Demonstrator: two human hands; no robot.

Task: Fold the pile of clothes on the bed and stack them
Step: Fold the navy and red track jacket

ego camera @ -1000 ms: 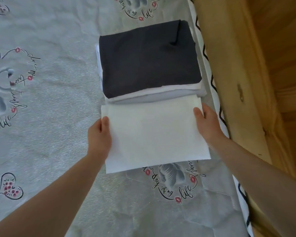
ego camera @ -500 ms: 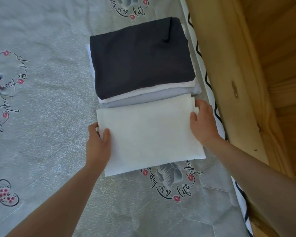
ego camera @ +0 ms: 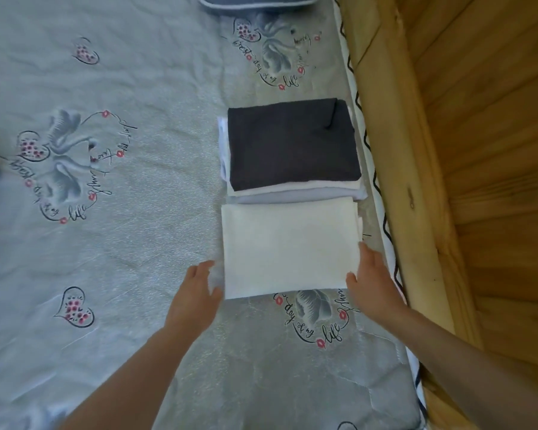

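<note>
On the bed, nearest the camera, the two hands flank a folded white cloth: the left hand lies just beside its left edge with fingers relaxed and straight, the right hand touches its right edge, fingers extended. Just beyond sits the stack, a dark folded garment on top, beside the wooden wall.

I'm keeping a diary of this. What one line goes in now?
white cloth folded flat | left hand, right hand at its sides | stack behind
</note>
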